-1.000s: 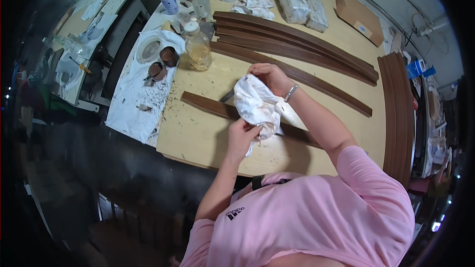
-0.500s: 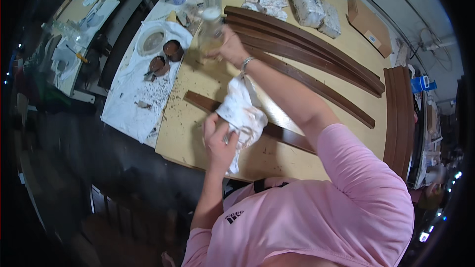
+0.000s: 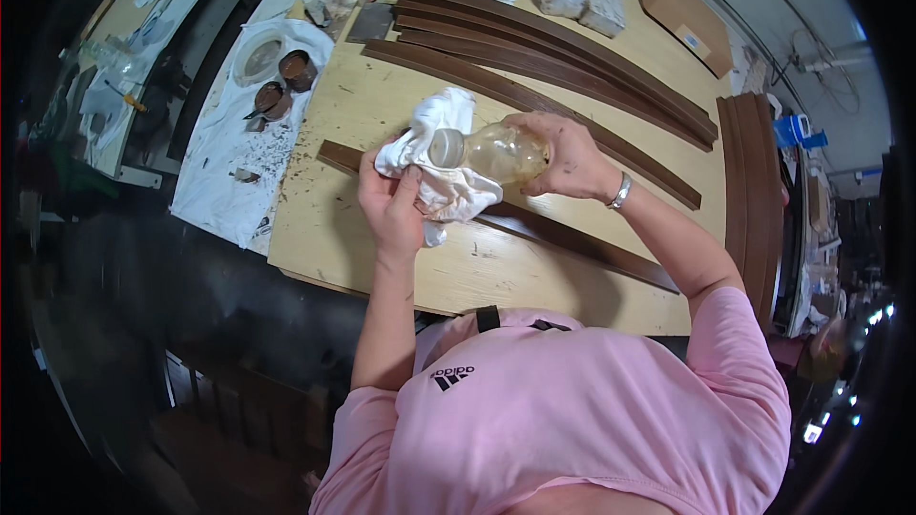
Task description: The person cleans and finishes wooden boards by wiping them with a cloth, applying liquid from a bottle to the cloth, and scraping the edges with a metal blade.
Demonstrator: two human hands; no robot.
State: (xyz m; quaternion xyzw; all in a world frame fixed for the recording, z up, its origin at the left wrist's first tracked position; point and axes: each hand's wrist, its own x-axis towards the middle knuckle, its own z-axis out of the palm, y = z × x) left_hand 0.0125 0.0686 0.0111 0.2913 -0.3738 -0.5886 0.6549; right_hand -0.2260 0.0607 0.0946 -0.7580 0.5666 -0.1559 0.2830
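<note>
Left hand (image 3: 391, 205) clutching cloth (image 3: 448, 193), right hand (image 3: 574, 160) curling round tilted jar (image 3: 498, 154), both hovering above table (image 3: 496, 267), nearer its front edge

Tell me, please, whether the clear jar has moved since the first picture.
Yes: judged against the white sheet on the left, the clear jar has moved rightward and lower in the view, now tilted in the right hand.

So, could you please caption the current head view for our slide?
Right hand holds a clear jar sideways against a white cloth in the left hand.
</note>
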